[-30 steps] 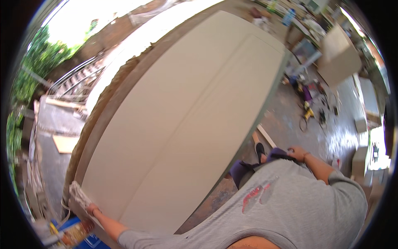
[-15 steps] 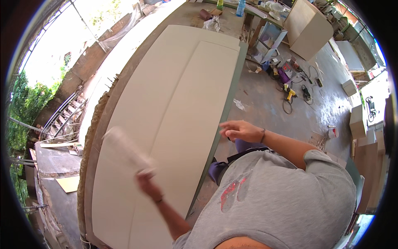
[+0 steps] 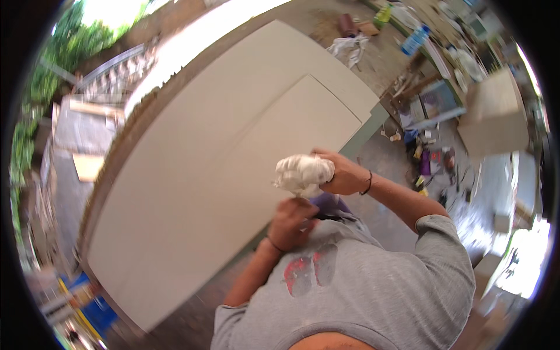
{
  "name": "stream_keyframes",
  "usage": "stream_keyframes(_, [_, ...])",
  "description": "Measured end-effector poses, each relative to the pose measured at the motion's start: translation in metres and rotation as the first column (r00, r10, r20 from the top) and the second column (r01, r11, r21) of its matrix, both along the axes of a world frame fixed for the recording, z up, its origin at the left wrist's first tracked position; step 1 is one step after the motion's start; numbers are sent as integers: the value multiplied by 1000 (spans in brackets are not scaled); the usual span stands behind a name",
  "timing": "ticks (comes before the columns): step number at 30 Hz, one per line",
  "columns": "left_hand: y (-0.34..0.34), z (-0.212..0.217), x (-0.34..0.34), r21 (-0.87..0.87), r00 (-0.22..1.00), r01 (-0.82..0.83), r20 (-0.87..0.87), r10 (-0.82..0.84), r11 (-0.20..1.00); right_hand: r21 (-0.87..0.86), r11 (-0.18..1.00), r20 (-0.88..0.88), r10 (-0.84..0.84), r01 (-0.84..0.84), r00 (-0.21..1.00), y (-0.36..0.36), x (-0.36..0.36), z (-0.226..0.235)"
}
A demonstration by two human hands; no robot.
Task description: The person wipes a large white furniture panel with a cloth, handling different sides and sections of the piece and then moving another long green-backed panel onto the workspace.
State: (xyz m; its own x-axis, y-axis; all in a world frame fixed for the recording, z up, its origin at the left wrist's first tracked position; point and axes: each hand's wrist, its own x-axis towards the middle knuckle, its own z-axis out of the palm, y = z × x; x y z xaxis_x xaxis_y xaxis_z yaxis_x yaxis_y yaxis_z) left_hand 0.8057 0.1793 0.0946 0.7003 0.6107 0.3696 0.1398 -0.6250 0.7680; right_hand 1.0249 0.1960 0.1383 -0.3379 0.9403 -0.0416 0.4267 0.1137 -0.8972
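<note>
At the bottom of the frame the person's grey shirt [image 3: 361,291] with a red print fills the foreground, and both forearms rise from it toward the middle. The left hand [image 3: 293,223] sits just below centre, fingers curled inward; it lies right under the white cloth [image 3: 303,172], but whether it grips the cloth's lower end cannot be told. Just above it, the right hand [image 3: 344,174] is clenched around the bunched white cloth, which is held in the air at the centre of the frame, in front of the board rather than pressed on it. A dark band circles the right wrist.

Behind the hands a large pale panel [image 3: 198,175] runs from the lower left to the upper middle of the frame, with a thin seam along its length. To the right, the concrete floor [image 3: 385,216] is littered with small tools and scraps. Farther off, at upper right, stand a blue bottle [image 3: 415,39] and a light wooden cabinet [image 3: 493,114]; at upper left, greenery and a railing
</note>
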Motion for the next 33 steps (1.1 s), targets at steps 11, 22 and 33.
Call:
stream_keyframes(11, [-6, -129, -143, 544, -281, -832, -588, 758, 113, 3, 280, 874, 466, -960, 138, 108, 134, -53])
stream_keyframes(22, [4, -111, -110, 536, -283, -841, -544, 790, 68, -110, -10, 805, 585, -994, -95, 142, 120, -54])
stream_keyframes(33, [9, -125, -118, 534, -302, -845, -510, 805, 22, 151, -65, 820, 566, -986, 88, 136, -103, -82])
